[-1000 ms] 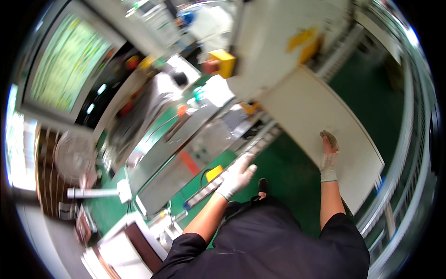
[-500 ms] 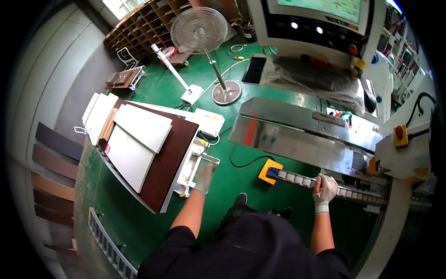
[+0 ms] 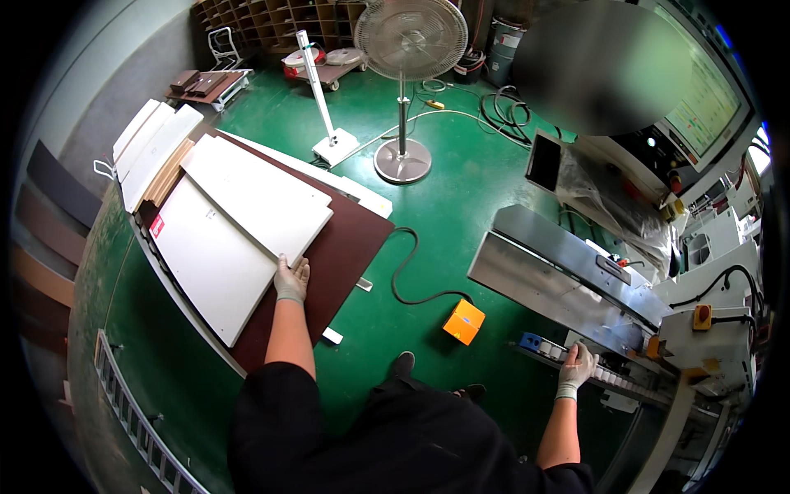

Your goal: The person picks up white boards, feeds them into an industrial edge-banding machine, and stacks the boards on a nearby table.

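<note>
My left hand, in a pale glove, is at the near edge of the upper white panel, fingers apart and touching the edge. That panel lies on a larger white panel with a red label, and both rest on a dark brown board. My right hand, also gloved, curls its fingers over the rail with pale blocks at the machine's front. A blue end piece sits at the rail's left end. What lies under the right fingers is partly hidden.
An orange box with a black cable stands on the green floor. Beyond it is a pedestal fan. A metal machine table and a screen are on the right. A metal roller frame lies at lower left.
My left hand has moved left and forward from beside the trolley to the upper white panel's edge. My right hand stays on the rail. The view has turned and shifted.
</note>
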The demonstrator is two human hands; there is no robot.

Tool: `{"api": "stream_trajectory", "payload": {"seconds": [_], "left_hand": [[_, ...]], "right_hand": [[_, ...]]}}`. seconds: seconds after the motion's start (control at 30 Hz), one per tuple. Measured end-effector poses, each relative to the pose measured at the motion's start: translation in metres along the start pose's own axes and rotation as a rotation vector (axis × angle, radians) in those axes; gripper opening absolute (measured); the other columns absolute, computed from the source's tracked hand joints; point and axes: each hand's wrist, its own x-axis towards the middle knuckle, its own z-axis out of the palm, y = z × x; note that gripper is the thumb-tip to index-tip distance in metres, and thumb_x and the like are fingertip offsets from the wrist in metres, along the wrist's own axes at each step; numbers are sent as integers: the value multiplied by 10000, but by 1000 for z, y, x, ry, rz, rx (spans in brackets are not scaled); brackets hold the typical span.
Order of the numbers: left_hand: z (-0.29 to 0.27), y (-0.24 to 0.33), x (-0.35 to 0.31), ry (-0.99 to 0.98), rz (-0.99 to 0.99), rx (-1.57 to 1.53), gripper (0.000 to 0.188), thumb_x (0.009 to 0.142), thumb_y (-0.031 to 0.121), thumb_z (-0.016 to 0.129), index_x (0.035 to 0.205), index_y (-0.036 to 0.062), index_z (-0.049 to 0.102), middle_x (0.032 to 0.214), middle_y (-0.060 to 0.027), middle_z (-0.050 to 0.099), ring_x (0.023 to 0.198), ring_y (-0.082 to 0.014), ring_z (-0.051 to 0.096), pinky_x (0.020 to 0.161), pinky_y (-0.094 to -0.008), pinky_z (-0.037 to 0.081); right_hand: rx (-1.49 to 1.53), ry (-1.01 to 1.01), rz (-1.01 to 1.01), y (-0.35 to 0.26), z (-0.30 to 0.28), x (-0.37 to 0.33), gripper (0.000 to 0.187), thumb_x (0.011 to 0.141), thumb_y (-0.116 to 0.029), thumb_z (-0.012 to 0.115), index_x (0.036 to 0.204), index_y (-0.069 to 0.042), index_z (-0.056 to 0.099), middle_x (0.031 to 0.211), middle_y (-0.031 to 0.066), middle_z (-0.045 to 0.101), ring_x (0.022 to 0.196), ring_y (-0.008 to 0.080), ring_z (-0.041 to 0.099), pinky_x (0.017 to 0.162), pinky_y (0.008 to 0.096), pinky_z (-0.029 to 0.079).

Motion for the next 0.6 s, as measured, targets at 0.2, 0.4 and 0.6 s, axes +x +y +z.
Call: {"api": "stream_trajectory", "payload": {"seconds": [0.2,0.4,0.6], "left_hand": [[21,1,9,58,-23,154,446,987,392,466,1149,-22,504,972,-158,661,765,-203,675,495,-200,540],[-19,-27,-61,-154,-61,166,440,1016,373,414,1023,-30,590,836,-118,660,620,-151,624,494,-218,501],[-71,-79,-188,-522,-518,501,444,1000,356,478,1221,-27,519,1128,-155,631,1044,-259,622,907,-425,494]], "right_hand": [[146,46,-140,-120,17,-36,208,889,-277,568,990,-127,670,1101,64,650,1152,278,545,1124,520,187],[933,-531,-31,-195,32,-79,170,889,-149,609,994,-34,679,957,118,678,906,234,654,816,311,504],[1231,-1306,100,-262,77,-125,506,930,-271,602,1335,1,469,1202,130,620,1108,234,601,964,361,464]]}}
